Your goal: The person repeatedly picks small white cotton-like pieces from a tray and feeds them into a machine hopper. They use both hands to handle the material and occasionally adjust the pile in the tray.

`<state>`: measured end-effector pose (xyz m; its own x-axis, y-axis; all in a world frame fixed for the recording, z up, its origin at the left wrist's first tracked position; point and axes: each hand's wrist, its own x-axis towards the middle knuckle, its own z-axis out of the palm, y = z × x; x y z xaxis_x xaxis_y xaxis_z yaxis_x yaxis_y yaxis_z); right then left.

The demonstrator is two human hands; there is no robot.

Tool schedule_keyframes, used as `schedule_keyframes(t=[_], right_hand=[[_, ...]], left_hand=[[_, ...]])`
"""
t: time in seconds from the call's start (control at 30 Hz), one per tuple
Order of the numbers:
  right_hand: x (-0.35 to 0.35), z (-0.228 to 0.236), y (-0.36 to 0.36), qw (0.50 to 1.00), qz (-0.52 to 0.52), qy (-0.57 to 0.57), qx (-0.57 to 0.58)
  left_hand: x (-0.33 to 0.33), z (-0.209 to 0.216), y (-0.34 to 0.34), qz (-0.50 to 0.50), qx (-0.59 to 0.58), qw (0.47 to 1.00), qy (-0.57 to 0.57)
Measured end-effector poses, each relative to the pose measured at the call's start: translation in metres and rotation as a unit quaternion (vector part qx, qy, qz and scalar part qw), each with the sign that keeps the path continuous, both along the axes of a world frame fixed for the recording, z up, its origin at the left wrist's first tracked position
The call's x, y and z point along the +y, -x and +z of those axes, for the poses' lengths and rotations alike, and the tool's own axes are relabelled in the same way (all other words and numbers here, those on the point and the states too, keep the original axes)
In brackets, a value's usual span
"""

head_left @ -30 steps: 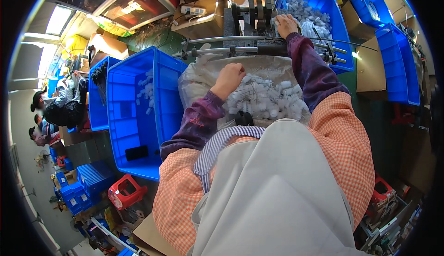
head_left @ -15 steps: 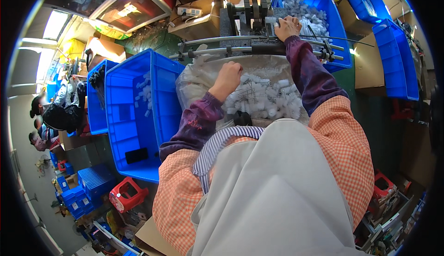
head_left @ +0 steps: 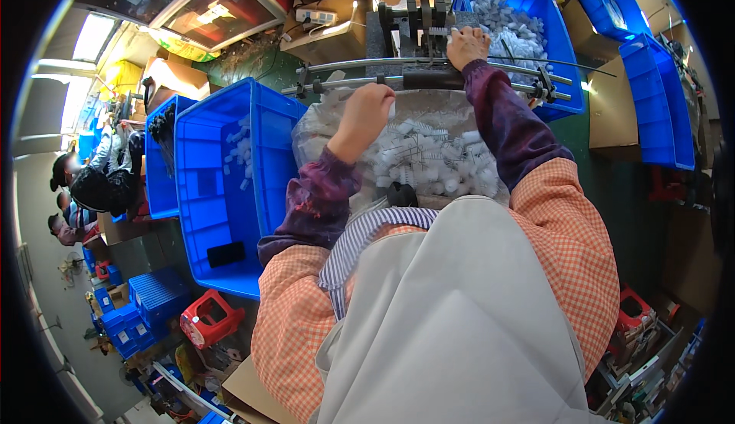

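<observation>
At the far side, my right hand [head_left: 468, 47] has its fingers curled beside the dark bench machine [head_left: 417, 30]. A small white ribbed piece [head_left: 439, 31] shows at the machine next to those fingertips; whether they grip it is hidden. My left hand [head_left: 366, 114] is closed, lifted over the left part of the plastic-lined container [head_left: 318, 122]. A bit of a small white cylindrical piece shows at its fingertips. Below and to the right of that hand lies a heap of white ribbed cylindrical pieces [head_left: 436, 160], some with thin wire showing.
Metal rails [head_left: 360, 66] run across the machine's front. A large blue bin [head_left: 218, 233] at the left holds a few white pieces and a black flat object [head_left: 226, 254]. Another blue bin [head_left: 563, 53] behind my right hand contains many pieces. Cardboard boxes [head_left: 325, 34] stand behind.
My left hand has risen away from the heap, toward the rails and slightly left, with a white piece at its fingertips. My right hand has shifted slightly left at the machine.
</observation>
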<state>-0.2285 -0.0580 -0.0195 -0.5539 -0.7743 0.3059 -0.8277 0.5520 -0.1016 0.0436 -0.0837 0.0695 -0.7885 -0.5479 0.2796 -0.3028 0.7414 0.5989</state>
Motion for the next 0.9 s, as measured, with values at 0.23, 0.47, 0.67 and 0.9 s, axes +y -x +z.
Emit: schedule_keyframes(t=[0.23,0.47,0.67,0.9], right_hand=[[0.016,0.009,0.046,0.996,-0.015,-0.051,-0.075],[0.056,0.045,0.087,0.979,-0.194,0.055,0.011],[0.079,0.056,-0.024,0.811,0.467,0.159,-0.315],[0.043,0.025,0.01,0.966,0.147,0.134,-0.164]], left_hand=[[0.01,0.009,0.012,-0.009,0.063,0.985,-0.159],[0.019,-0.009,0.036,-0.042,0.129,0.967,-0.215],[0.025,-0.007,0.059,-0.039,0.188,0.972,-0.137],[0.015,-0.047,0.027,0.031,-0.035,0.997,0.055]])
